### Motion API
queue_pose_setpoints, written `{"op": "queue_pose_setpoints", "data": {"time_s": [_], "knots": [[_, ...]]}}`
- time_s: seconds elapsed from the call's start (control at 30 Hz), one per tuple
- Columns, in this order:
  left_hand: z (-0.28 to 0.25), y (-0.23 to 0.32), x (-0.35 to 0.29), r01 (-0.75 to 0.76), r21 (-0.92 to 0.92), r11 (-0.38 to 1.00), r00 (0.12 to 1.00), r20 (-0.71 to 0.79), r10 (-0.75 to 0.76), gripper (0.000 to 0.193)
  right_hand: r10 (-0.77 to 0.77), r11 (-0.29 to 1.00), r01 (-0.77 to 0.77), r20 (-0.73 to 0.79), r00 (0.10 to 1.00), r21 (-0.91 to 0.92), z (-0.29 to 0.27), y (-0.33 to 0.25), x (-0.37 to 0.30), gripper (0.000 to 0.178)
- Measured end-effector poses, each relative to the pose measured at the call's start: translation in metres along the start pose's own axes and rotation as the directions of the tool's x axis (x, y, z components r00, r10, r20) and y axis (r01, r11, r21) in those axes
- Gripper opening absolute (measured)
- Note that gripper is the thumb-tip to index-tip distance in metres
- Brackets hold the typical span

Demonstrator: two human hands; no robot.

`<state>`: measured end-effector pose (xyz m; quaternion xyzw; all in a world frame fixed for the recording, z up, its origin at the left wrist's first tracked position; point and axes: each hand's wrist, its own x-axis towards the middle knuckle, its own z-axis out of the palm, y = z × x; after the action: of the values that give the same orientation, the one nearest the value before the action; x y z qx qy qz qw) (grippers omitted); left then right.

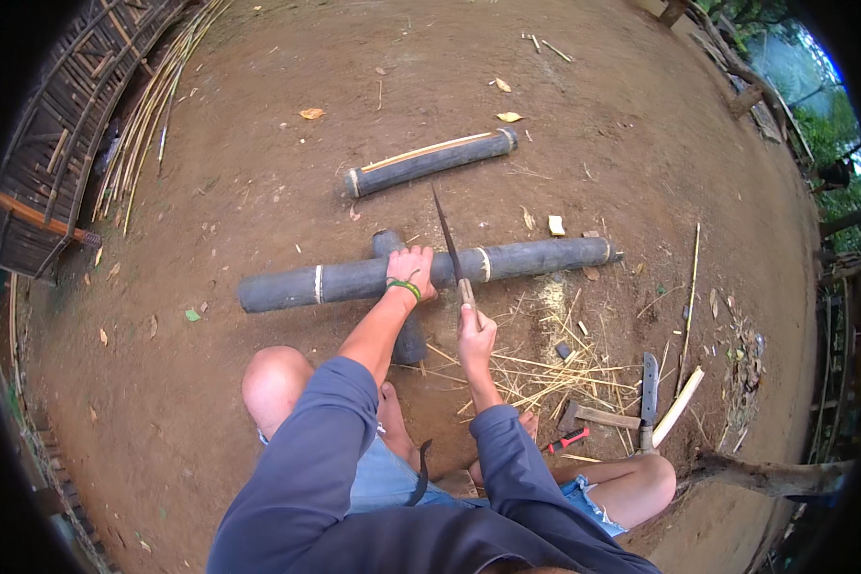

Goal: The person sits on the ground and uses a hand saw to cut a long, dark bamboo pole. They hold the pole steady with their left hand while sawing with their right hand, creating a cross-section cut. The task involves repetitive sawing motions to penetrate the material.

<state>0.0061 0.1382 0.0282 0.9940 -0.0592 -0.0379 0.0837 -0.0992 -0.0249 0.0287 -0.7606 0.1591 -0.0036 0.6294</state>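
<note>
A thick dark bamboo pole [364, 278] with pale rings at its joints lies across in front of me, propped on a shorter dark bamboo piece [408, 337] that runs crosswise under it. My left hand [411, 271], with a green band at the wrist, grips the pole from above near that crossing. In my right hand [475, 335] is the wooden handle of a hand saw [449, 235]. Its narrow, tapering dark blade points away from me, crossing the pole just left of a pale joint ring. Whether the blade touches the pole, I cannot tell.
Farther off lies a split bamboo length [430, 165]. Thin bamboo strips [569, 378] and pale sawdust [551, 295] litter the ground at right. Nearby are a machete [650, 387], a wooden-handled hammer [603, 416] and a red-handled tool [569, 440]. Long canes [158, 105] lie far left.
</note>
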Motion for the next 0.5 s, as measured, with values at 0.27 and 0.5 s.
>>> {"op": "queue_pose_setpoints", "data": {"time_s": [0.27,0.5], "knots": [[-0.004,-0.006,0.008,0.025,-0.047,0.999,0.978,0.21,-0.015,0.072,0.006,0.97,-0.027,0.088,0.996,0.241,-0.008,0.015,-0.014,0.033],[-0.025,-0.007,0.01,0.086,-0.1,0.991,0.932,0.36,-0.044,0.073,0.036,0.997,-0.039,0.05,0.998,0.067,-0.006,-0.005,-0.004,0.036]]}}
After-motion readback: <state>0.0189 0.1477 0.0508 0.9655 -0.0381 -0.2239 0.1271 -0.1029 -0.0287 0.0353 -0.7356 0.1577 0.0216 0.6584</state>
